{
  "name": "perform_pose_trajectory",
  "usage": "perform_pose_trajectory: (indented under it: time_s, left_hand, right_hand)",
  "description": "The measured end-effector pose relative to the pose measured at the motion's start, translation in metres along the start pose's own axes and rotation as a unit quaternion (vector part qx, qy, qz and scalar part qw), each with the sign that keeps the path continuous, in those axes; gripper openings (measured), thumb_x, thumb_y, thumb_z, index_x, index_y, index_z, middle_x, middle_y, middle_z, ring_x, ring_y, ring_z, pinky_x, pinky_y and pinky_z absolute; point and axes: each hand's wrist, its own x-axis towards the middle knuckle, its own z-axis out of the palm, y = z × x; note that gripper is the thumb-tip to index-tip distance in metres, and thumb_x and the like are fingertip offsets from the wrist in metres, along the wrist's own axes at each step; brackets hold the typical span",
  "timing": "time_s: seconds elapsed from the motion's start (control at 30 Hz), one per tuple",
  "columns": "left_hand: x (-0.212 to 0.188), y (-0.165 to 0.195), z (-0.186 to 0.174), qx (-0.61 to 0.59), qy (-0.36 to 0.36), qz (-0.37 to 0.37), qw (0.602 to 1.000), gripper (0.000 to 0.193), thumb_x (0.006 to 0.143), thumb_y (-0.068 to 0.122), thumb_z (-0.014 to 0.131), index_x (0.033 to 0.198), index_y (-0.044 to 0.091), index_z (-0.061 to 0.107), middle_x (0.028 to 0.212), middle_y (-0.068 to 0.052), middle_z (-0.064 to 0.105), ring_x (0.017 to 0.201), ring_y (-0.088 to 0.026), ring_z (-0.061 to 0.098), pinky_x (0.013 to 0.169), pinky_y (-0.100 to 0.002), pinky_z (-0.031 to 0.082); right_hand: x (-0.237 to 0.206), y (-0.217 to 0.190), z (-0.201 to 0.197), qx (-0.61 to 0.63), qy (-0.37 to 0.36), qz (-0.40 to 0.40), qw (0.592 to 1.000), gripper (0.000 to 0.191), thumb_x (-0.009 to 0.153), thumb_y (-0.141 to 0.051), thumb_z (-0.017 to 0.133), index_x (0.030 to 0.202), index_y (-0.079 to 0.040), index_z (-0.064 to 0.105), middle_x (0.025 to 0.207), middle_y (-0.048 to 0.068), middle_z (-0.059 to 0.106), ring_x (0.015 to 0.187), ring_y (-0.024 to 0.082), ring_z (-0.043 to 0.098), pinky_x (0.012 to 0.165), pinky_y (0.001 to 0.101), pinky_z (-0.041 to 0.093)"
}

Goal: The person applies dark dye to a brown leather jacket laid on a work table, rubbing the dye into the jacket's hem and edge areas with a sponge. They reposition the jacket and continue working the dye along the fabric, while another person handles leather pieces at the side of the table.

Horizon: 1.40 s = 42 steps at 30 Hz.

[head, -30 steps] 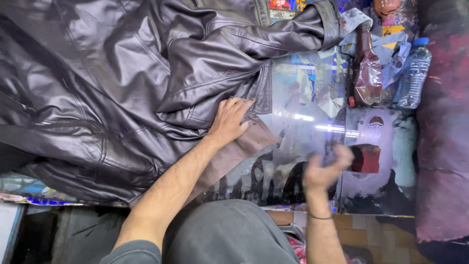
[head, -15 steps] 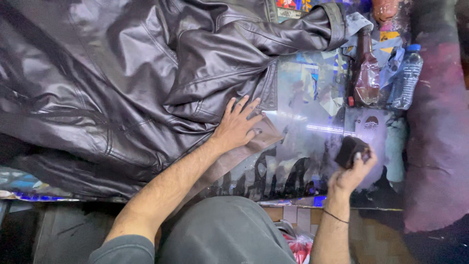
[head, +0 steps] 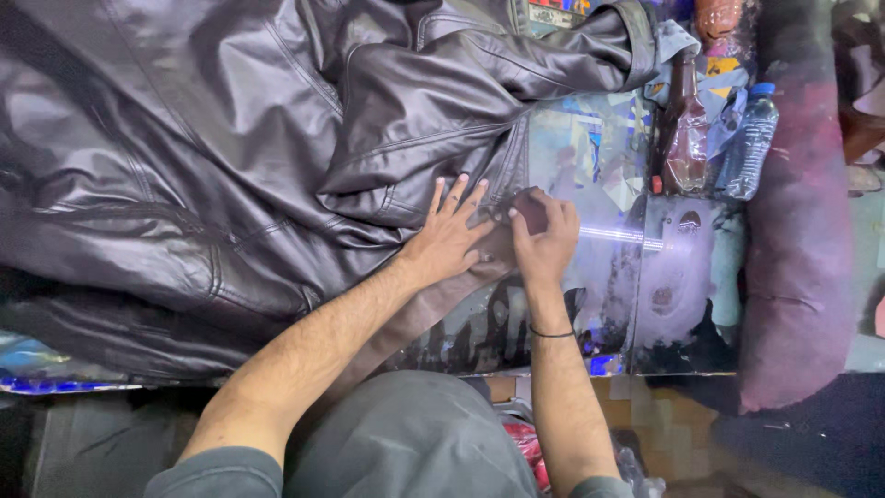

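Left hand point(head: 449, 238) flat, fingers spread, pressing the hem of the dark leather jacket point(head: 230, 157) onto the table point(head: 664, 295). Right hand point(head: 544, 238) just beside it, closed around a small dark pad point(head: 529, 205) at the jacket's edge (pad mostly hidden). Jacket's bulk extends leftward from both hands; plastic bottle point(head: 749, 138) well to the right.
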Motion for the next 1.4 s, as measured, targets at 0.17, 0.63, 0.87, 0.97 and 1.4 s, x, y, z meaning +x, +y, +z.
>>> perform_pose_trajectory:
  time_s: [0.17,0.63,0.87,0.97,1.4]
  left_hand:
    - [-0.01,-0.01,0.001,-0.002,-0.011,0.002,1.0,0.066,0.077,0.039,0.077,0.138,0.02,0.062,0.164,-0.024,0.021,0.152,-0.049,0.013,0.12,-0.07,0.009]
    - [-0.014,-0.02,0.003,-0.025,0.027,0.021,0.999,0.058,0.078,0.037,0.074,0.132,0.016,0.065,0.164,-0.027,0.02,0.152,-0.051,0.013,0.119,-0.071,0.008]
    - [-0.02,-0.023,0.018,-0.129,0.096,0.03,0.987,0.053,0.079,0.022,0.074,0.13,0.009,0.063,0.158,-0.027,0.031,0.148,-0.047,0.027,0.122,-0.064,0.018]
    - [-0.015,-0.023,0.022,-0.208,0.156,-0.014,0.965,0.053,0.082,0.008,0.068,0.134,0.004,0.061,0.155,-0.023,0.042,0.143,-0.041,0.041,0.121,-0.053,0.033]
    - [0.042,-0.027,0.015,-0.071,0.159,-0.015,0.985,0.054,0.067,0.01,0.081,0.119,0.008,0.065,0.134,-0.01,0.058,0.119,-0.032,0.053,0.094,-0.047,0.045]
  right_hand:
    - [0.002,-0.025,0.022,-0.065,-0.028,-0.018,0.997,0.036,0.077,-0.016,0.087,0.108,-0.01,0.072,0.101,0.012,0.063,0.097,0.034,0.063,0.084,0.0445,0.05]
    - [0.008,-0.033,0.024,-0.151,-0.023,-0.005,0.988,0.038,0.075,-0.021,0.086,0.109,-0.014,0.072,0.101,0.011,0.063,0.099,0.035,0.062,0.084,0.0487,0.049]
    - [0.008,-0.011,0.008,-0.021,0.04,0.014,0.999,0.034,0.085,-0.017,0.084,0.113,-0.008,0.068,0.113,0.01,0.066,0.105,0.03,0.064,0.093,0.0418,0.052]
    - [-0.009,0.001,0.006,0.275,0.119,0.148,0.943,0.03,0.096,-0.013,0.076,0.122,-0.007,0.061,0.117,0.006,0.063,0.107,0.02,0.062,0.095,0.0343,0.052]
    - [-0.057,0.018,0.01,0.731,0.128,0.312,0.594,0.038,0.098,-0.028,0.06,0.132,-0.014,0.054,0.132,0.008,0.064,0.121,0.031,0.063,0.104,0.0667,0.048]
